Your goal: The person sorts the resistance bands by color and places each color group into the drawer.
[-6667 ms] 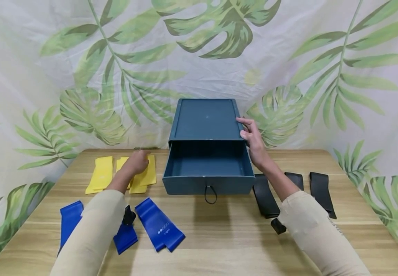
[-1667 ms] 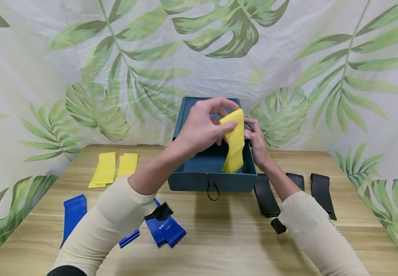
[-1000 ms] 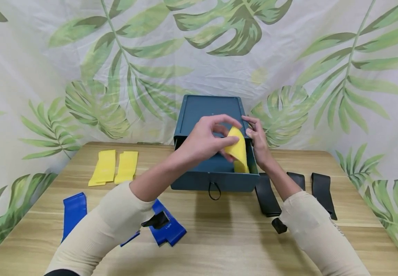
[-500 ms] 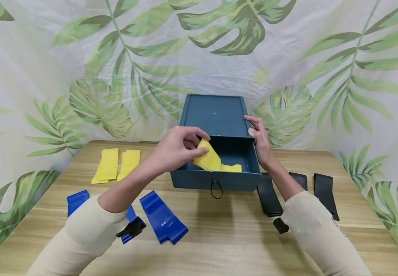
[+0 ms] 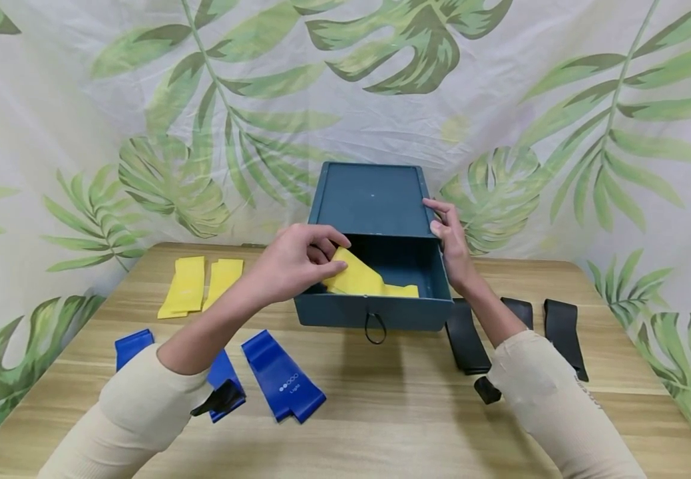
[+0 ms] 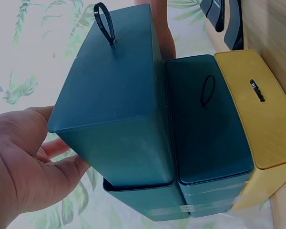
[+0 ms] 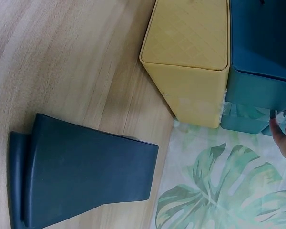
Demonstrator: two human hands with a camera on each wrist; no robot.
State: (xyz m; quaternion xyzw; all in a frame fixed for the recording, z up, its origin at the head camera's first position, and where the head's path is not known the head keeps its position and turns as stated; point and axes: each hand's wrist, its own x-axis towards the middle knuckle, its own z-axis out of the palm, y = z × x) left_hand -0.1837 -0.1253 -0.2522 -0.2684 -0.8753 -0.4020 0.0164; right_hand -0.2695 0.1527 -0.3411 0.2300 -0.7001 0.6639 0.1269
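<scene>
The blue-green drawer cabinet (image 5: 372, 199) has its top drawer (image 5: 372, 311) pulled out, a black loop handle on its front. My left hand (image 5: 288, 263) reaches over the drawer's left side, thumb and index finger pinching the end of a yellow resistance band (image 5: 354, 274). That band lies spread along the inside of the drawer's front, its far end flat on the right. My right hand (image 5: 455, 249) rests against the cabinet's right side, its index finger on the top edge. The drawer wall hides the band in the left wrist view, where my left hand (image 6: 33, 157) is beside the drawer.
Two yellow band piles (image 5: 188, 286) are at the table's back left. Blue bands (image 5: 284, 378), one printed "Light", lie in front of them. Black bands (image 5: 564, 339) lie on the right. Under the open drawer are another blue-green drawer (image 6: 207, 119) and a yellow one (image 6: 260, 109).
My left hand has brought one yellow band from the left pile into the drawer, lowered it at the right, then moved left, laying it along the front. My right hand stays on the cabinet.
</scene>
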